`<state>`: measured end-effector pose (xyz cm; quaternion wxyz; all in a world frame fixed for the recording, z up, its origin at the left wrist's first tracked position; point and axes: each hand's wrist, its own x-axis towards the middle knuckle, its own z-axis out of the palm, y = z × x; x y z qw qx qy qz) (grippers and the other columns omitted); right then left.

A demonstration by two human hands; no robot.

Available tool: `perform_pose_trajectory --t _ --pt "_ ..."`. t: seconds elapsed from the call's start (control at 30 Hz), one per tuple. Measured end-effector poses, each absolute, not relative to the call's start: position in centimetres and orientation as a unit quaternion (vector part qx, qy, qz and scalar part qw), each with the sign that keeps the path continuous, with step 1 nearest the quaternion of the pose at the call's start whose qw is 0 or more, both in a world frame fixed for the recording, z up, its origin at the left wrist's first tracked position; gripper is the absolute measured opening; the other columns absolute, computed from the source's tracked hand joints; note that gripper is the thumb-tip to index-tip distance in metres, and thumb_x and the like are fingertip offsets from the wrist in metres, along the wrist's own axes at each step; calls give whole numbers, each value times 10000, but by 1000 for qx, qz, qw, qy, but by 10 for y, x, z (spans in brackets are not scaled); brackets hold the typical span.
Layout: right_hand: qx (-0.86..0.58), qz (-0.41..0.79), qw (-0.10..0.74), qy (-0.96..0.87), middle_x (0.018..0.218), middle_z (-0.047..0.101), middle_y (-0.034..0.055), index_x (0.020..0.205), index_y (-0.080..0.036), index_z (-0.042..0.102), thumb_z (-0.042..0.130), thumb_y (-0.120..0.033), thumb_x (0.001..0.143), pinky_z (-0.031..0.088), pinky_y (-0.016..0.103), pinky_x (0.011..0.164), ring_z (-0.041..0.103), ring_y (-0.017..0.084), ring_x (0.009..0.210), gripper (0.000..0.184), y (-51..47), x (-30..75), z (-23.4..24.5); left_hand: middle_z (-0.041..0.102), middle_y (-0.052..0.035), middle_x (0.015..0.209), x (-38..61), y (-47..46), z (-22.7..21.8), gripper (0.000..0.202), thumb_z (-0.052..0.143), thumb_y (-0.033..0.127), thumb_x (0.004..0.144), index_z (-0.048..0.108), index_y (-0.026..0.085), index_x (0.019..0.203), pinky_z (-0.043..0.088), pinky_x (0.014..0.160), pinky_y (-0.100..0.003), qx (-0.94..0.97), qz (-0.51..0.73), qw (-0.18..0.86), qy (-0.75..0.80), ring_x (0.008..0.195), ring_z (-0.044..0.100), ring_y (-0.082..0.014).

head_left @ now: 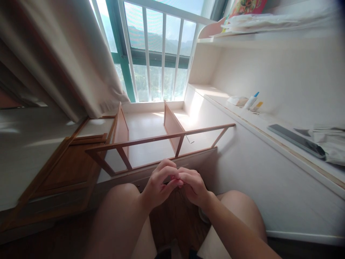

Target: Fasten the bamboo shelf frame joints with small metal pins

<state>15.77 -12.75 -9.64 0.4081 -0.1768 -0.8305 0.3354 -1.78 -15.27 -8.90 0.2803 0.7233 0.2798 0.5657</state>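
My left hand [161, 181] and my right hand [193, 184] meet above my lap, fingertips pressed together. Both are closed in a pinch. Whatever lies between the fingers, if anything, is hidden or too small to name. Just beyond them a reddish-brown wooden frame [151, 139] rests on a white ledge [144, 124], with two upright panels standing out from it toward the window. A thin bent metal rod, looking like a hex key [191, 141], is by the frame's right section, apart from my hands.
At left, another brown wooden panel frame [72, 163] lies below the curtain [72, 54]. A barred window [163, 54] is ahead. On the right, the white counter [253, 118] holds a glue-like bottle [251, 101], a dark phone-like slab [296, 141] and crumpled material [330, 142].
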Motion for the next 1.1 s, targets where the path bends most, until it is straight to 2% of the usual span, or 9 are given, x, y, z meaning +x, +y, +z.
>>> perform_pose_trajectory --t 0.13,0.3,0.47,0.67,1.1 --pt "-162 321 424 -831 813 573 69 902 -191 580 346 -206 987 440 277 650 536 152 711 249 -126 158 -95 493 -32 923 -15 -152 -92 169 650 91 816 548 195 903 452 744 -265 719 573 276 282 835 504 -130" --pt "-155 293 428 -841 817 581 64 933 -195 586 368 -199 983 444 277 661 544 151 713 224 -123 157 -98 501 -32 931 -13 -153 -92 240 660 115 821 575 198 1029 454 758 -263 699 583 304 281 834 507 -127" --pt "-149 280 435 -843 882 602 74 983 -202 593 397 -230 980 464 295 713 579 167 782 198 -121 159 -103 497 -46 956 -11 -153 -92 226 620 190 864 630 209 1090 453 779 -282 675 562 377 295 872 509 -146" --pt "-172 229 424 -859 813 589 55 1001 -204 617 388 -228 978 463 281 676 569 154 718 232 -119 162 -106 486 -42 945 -6 -152 -94 163 647 192 847 673 204 1008 434 734 -252 603 581 480 262 883 504 -140" --pt "-180 205 427 -862 782 562 54 979 -197 647 358 -281 1002 462 264 635 558 145 686 302 -118 160 -104 473 -17 864 2 -150 -100 81 731 184 762 712 190 840 393 652 -232 510 621 543 242 755 478 -97"
